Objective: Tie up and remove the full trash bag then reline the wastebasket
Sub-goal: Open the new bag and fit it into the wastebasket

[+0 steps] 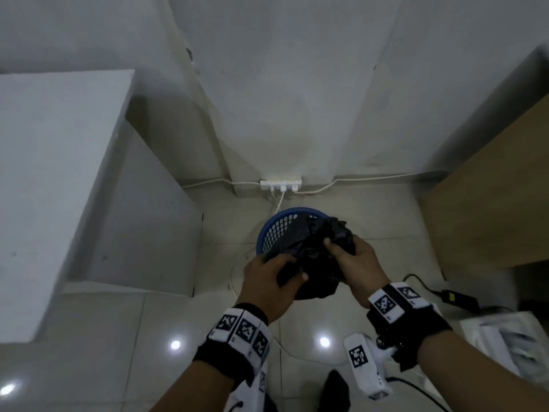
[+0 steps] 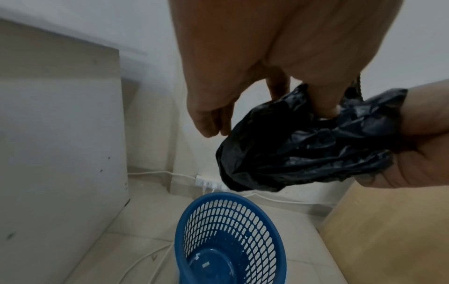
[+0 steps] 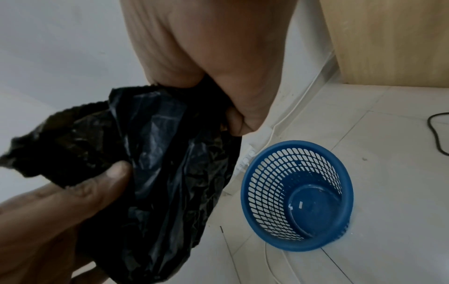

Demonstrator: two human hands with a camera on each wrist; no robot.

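Observation:
A crumpled black trash bag (image 1: 315, 257) hangs in the air between both hands, just above and in front of the blue mesh wastebasket (image 1: 279, 230). My left hand (image 1: 292, 272) pinches the bag's near left edge with thumb over fingers. My right hand (image 1: 338, 251) grips the bag's right side, thumb on top. In the left wrist view one finger of the left hand (image 2: 323, 103) digs into the bag (image 2: 303, 146). Below it the wastebasket (image 2: 228, 236) stands upright with a bare inside. In the right wrist view the right hand (image 3: 233, 123) clutches the bag (image 3: 157, 173) beside the wastebasket (image 3: 296, 194).
A white power strip (image 1: 280, 184) with cables lies at the wall behind the basket. A white cabinet (image 1: 59, 173) stands to the left and a wooden panel (image 1: 490, 203) to the right. A black power adapter (image 1: 459, 298) and white cords lie on the tiled floor.

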